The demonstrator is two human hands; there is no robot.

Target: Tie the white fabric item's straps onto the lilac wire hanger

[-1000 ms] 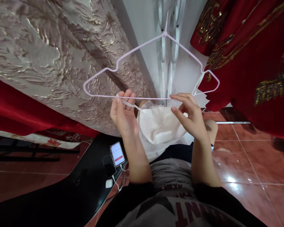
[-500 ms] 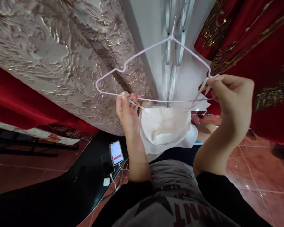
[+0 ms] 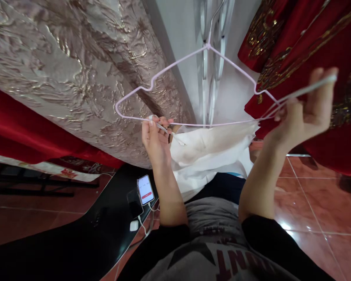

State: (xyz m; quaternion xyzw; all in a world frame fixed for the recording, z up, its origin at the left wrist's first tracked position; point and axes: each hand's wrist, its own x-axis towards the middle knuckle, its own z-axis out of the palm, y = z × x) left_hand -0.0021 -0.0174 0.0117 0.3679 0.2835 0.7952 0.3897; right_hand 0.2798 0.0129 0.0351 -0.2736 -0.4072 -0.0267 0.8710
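Observation:
A pale pink clothes hanger (image 3: 181, 61) hangs in front of me. My left hand (image 3: 157, 136) is closed around its lower bar and around a thin white strap of a white garment (image 3: 213, 144). On the right, my right hand (image 3: 307, 107) has the other white strap (image 3: 308, 89) stretched over its raised fingertips, past the hanger's right end. That hand is blurred, with its thumb near the hanger's corner. The garment droops below the bar, over my lap.
A shiny embossed beige fabric (image 3: 84, 70) hangs at left, and a red gold-embroidered fabric (image 3: 298, 50) at right. On a black bench (image 3: 76, 238) lie a lit phone (image 3: 146, 190), a dark phone (image 3: 133, 203) and a small white case (image 3: 133, 225). Red tiles (image 3: 318, 203) cover the floor.
My right hand has moved right and up, drawing the strap out beyond the hanger's end. The garment's right side has been pulled up and right. My left hand keeps its grip.

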